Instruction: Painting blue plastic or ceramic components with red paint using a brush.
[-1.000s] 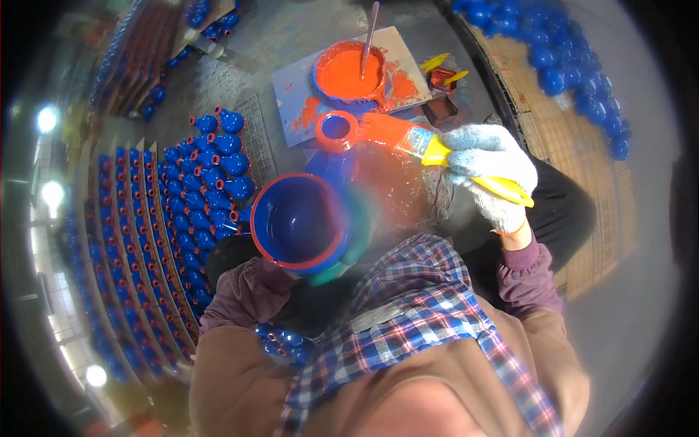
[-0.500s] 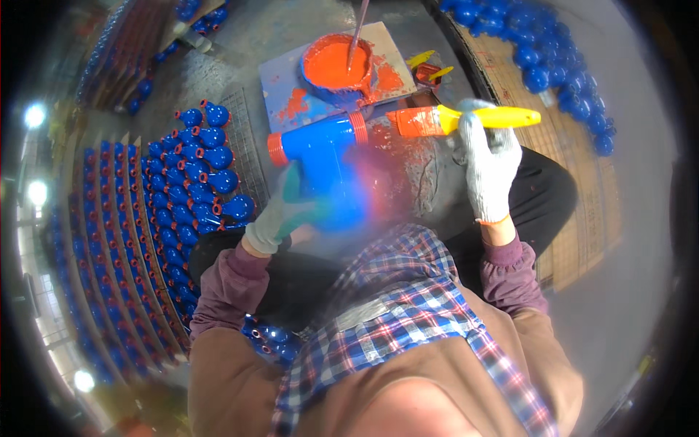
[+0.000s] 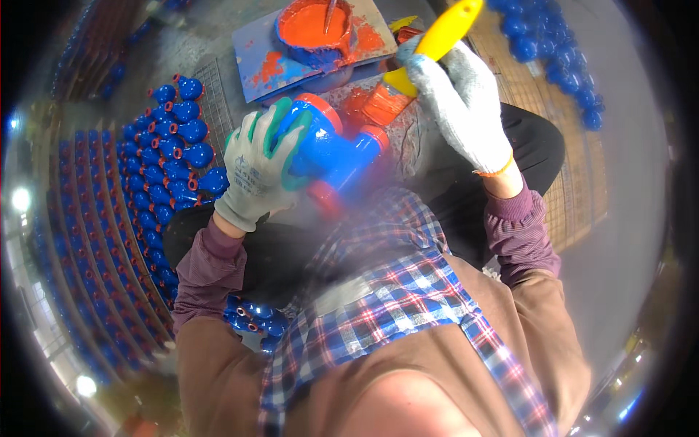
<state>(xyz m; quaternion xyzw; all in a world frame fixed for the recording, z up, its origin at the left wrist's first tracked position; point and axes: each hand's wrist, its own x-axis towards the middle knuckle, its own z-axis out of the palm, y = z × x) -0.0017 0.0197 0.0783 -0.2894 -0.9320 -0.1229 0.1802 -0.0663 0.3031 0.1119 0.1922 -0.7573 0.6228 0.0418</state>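
My left hand (image 3: pixel 260 156), in a grey glove with green fingers, is closed round a blue pipe fitting (image 3: pixel 309 149) with orange-red ends. The fitting is tilted over my lap, and its near part is blurred. My right hand (image 3: pixel 462 102), in a white glove, grips a paintbrush (image 3: pixel 437 40) by its yellow handle. Its bristles, coated in orange-red paint, point down and left, close to the fitting's rims; whether they touch I cannot tell. Beyond the fitting, a bucket (image 3: pixel 313 57) of orange-red paint with a thin stick in it stands on a paint-splashed board (image 3: pixel 255 69).
Blue fittings with red ends (image 3: pixel 171 146) are piled on my left, beside long stacked rows of similar pieces (image 3: pixel 95 218). A wire mesh (image 3: pixel 212 91) lies beside the board. More blue pieces (image 3: pixel 550 47) line the far right, along a wooden pallet-like surface (image 3: pixel 579 175).
My left hand has turned the fitting, so its red rims now face the brush. The brush has tipped from level to steep, bristles down, and moved left. The whole view has shifted slightly.
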